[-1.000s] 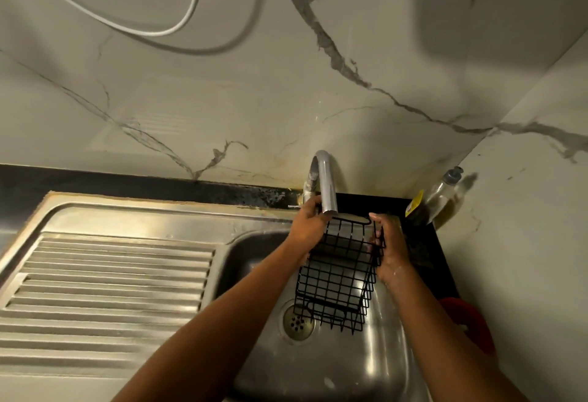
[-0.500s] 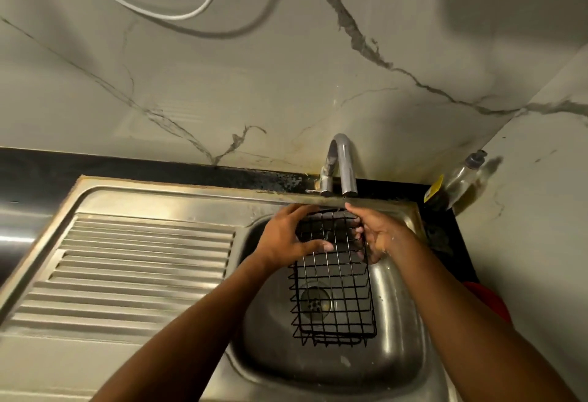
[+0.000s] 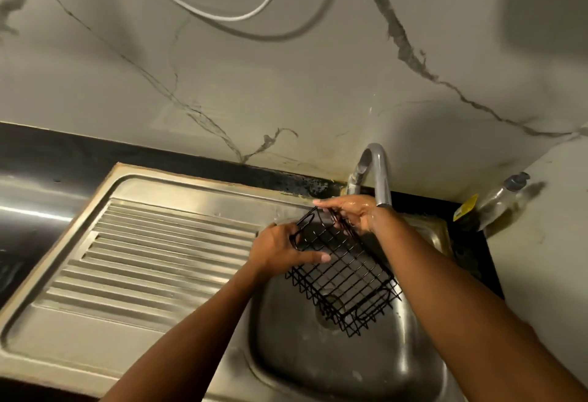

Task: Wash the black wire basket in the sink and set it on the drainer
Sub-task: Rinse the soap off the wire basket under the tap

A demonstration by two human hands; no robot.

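Nearest, over the sink [image 3: 302,370] bowl, the black wire basket [image 3: 346,280] hangs tilted. Its low end points toward us above the drain, and its long axis climbs away and leftward to the hands. The left hand [image 3: 280,252] curls round the left rim, thumb laid across the mesh. Further back, the wet right hand [image 3: 353,214] pinches the far rim just beside the tap [image 3: 380,175]. The ribbed drainer [image 3: 159,258] lies left, on the left hand's side, so I'd expect that hand to lead the swing across.

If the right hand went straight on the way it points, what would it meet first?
The right hand points left, beyond the wire basket it holds; next in line is likely the drainer, near its back edge; height unclear.
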